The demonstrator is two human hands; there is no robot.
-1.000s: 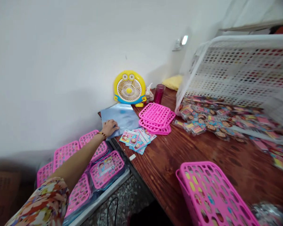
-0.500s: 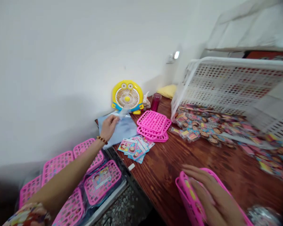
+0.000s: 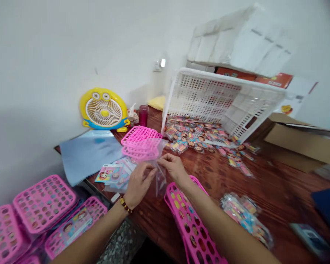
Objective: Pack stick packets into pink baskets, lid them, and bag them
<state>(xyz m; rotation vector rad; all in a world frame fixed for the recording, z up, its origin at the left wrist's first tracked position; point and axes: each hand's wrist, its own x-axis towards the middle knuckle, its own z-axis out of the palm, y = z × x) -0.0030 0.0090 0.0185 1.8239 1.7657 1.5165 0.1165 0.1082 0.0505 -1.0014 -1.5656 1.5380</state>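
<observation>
"Fingers (image 3: 163,161) first: my right hand (image 3: 176,168) has them pinched narrow on the clear bag (image 3: 160,180)."

"And the left?"

"The left hand (image 3: 139,184) is curled against the bag too, thumb close to the fingertips. From out here I can't tell whether it grips the film."

"Where does the head view put the bag?"

"Spread at my two hands, over the table (image 3: 217,172), with the pink lids (image 3: 137,135) and picture cards (image 3: 107,173) just behind it."

"What else is near?"

"A basket (image 3: 188,226), partly covered by my right forearm. Past the lids I've got a white crate (image 3: 203,91) tipped on its side, packets (image 3: 196,138) lying in its mouth and out in front."

"Over to the left?"

"A blue sheet (image 3: 85,154) at the table's edge, the yellow fan (image 3: 105,112) behind it, and more pink bins (image 3: 45,202) lower down."
</observation>
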